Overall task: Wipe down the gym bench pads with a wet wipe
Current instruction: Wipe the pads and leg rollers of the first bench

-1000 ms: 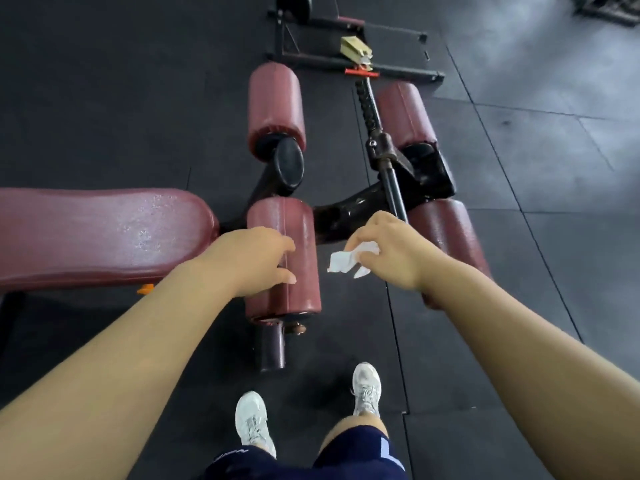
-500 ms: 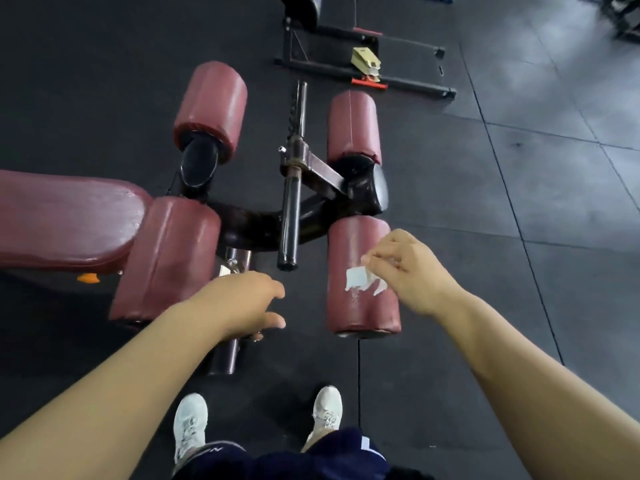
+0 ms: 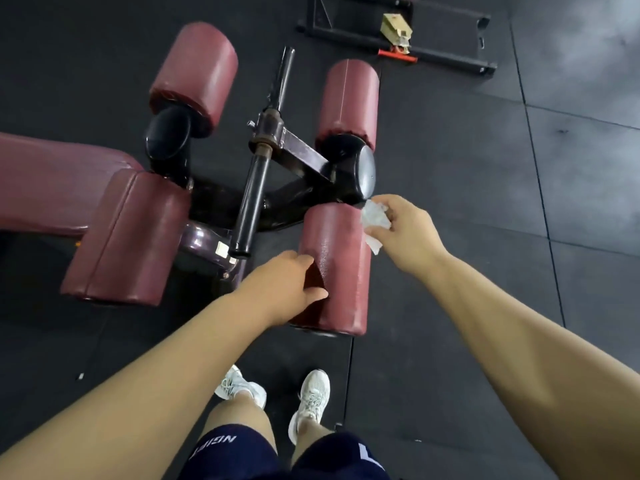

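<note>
**Wet wipe meets roller pad on gym bench**

The right hand (image 3: 403, 233) pinches a crumpled white wet wipe (image 3: 374, 220) between thumb and curled fingers. It holds the wipe at the far right edge of the near roller pad (image 3: 341, 271), just below the black end cap (image 3: 365, 168) of the bench arm. The left hand (image 3: 284, 289) grips the same pad lower down on its left side, with the fingers wrapped round the curve and the thumb laid across the front. The pad's maroon cover shows a pale, speckled sheen along its upper face.

Just left of the hands, a black bar (image 3: 252, 199) with a rusty collar runs away from the camera between the pads. Its near end stops close to the left hand. Beyond the bar lies a second roller pad (image 3: 128, 237), also maroon, and beside that the long seat pad (image 3: 52, 188) runs off the left edge of the view. Two further rollers, one at far left (image 3: 195, 74) and one at far right (image 3: 348, 102), sit behind the near pair on the same black arm.

The bench stands on a floor (image 3: 485, 202) of dark rubber tiles. At the top of the view a black metal frame (image 3: 450, 60) lies flat on the floor, with a small tan block and a red strip on it. The person's white shoes (image 3: 313, 393) and navy shorts (image 3: 242, 452) show at the bottom, between the two bare forearms.
</note>
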